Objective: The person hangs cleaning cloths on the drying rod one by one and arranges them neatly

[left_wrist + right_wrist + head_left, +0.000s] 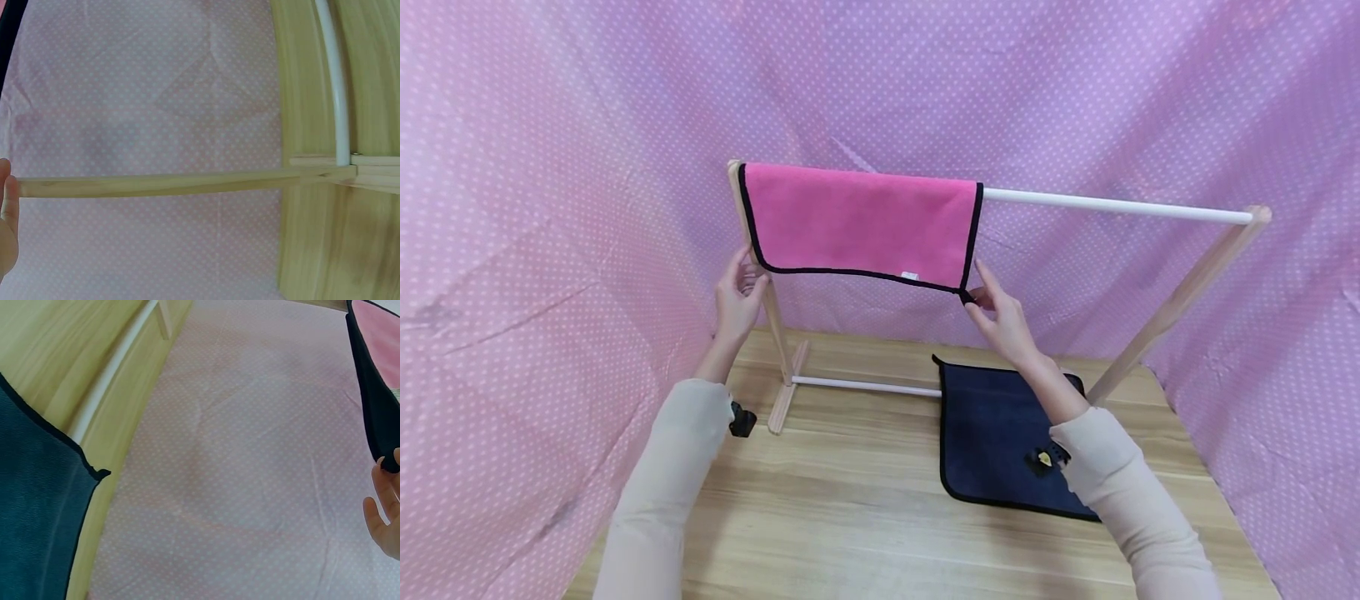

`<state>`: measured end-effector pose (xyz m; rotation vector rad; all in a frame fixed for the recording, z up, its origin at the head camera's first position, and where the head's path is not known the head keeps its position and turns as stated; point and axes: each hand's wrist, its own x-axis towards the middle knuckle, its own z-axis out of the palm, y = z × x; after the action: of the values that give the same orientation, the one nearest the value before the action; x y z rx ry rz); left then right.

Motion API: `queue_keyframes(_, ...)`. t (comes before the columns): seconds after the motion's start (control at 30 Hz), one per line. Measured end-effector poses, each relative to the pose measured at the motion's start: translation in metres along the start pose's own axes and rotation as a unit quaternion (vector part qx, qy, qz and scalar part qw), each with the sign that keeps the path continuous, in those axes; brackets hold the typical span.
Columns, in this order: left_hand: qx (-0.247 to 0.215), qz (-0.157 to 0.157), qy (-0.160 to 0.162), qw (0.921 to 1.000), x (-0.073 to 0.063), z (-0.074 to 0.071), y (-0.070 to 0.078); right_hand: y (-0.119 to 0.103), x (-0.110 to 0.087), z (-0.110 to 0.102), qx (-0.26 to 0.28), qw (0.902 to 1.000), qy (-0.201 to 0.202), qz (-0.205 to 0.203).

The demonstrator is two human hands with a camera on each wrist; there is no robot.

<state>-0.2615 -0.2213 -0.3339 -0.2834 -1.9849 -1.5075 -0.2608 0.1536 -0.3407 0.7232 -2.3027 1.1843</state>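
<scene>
A pink cloth (861, 225) with black edging hangs folded over the top white rail (1112, 204) of a wooden rack, at its left end. A small white tag (910, 276) shows near its lower hem. My right hand (1003, 321) pinches the black tab (389, 464) at the cloth's lower right corner. By the lower left corner, my left hand (739, 300) is at the left wooden post (156, 185), fingers bent. Whether it grips the post, the cloth's edge or neither is unclear; the left wrist view cuts off most of that hand.
A dark blue cloth (992, 433) with black edging lies on the wooden table (842, 517), partly under my right forearm. Near it stands the rack's right post (1180, 304). A lower white rail (865, 386) runs close to the table. Pink dotted fabric (587, 208) surrounds the table.
</scene>
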Motion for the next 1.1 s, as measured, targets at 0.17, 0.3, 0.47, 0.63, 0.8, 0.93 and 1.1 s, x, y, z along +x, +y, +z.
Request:
queue_keyframes(0.17, 0.033, 0.010, 0.007, 0.9994, -0.007, -0.001, -0.007, 0.007, -0.008, 0.002, -0.002, 1.0000, 0.003, 0.003)
queue_keyframes(0.3, 0.032, 0.012, 0.007, 0.9994, -0.009, -0.002, -0.031, 0.013, -0.017, 0.003, 0.004, 0.9998, -0.001, 0.018)
queue_keyframes(0.47, 0.077, 0.039, 0.000, 0.9963, -0.016, -0.002, -0.054, 0.023, -0.031, 0.007, 0.009, 0.9992, -0.006, 0.038)
queue_keyframes(0.63, 0.112, 0.054, -0.009, 0.9922, -0.023, -0.003, -0.063, 0.034, -0.046, 0.010, 0.008, 0.9987, -0.010, 0.049)
queue_keyframes(0.8, 0.120, 0.069, -0.015, 0.9902, -0.029, -0.001, -0.074, 0.036, -0.056, 0.012, 0.027, 0.9981, -0.010, 0.054)
queue_keyframes(0.93, 0.124, 0.095, -0.022, 0.9874, -0.032, 0.001, -0.087, 0.017, -0.063, 0.010, 0.028, 0.9977, -0.013, 0.060)
queue_keyframes(1.1, 0.126, 0.106, -0.056, 0.9847, -0.036, 0.006, -0.099, 0.011, -0.075, 0.011, 0.036, 0.9969, -0.026, 0.064)
